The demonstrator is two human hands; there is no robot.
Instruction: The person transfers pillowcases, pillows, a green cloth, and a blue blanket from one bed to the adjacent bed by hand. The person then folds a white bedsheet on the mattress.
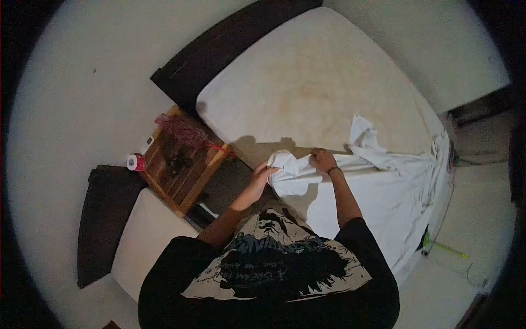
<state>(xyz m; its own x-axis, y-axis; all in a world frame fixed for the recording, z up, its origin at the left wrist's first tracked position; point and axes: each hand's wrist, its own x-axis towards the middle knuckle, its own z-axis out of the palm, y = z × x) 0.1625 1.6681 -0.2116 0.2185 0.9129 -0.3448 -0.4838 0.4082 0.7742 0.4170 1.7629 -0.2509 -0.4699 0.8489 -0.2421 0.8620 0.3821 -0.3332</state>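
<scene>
A white bed sheet [367, 192] lies bunched over the near side of a bare, stained mattress [307, 71]. My left hand [259, 180] is closed on a gathered edge of the sheet at the mattress's near left corner. A short way to the right, my right hand [324, 160] grips the same edge, fingers wrapped into the cloth. Between the hands the cloth bulges in a loose fold. Farther right, one flap of the sheet stands up in a crumpled peak on the mattress. The fingertips of both hands are partly hidden by fabric.
A dark headboard [230, 46] runs behind the mattress. Left of it stands a wooden bedside table [189, 189] bearing a dark reddish bundle and a red-and-white container [135, 162]. A second mattress [145, 233] with its own dark headboard [112, 219] is at lower left. Something yellow-green [450, 249] lies at right.
</scene>
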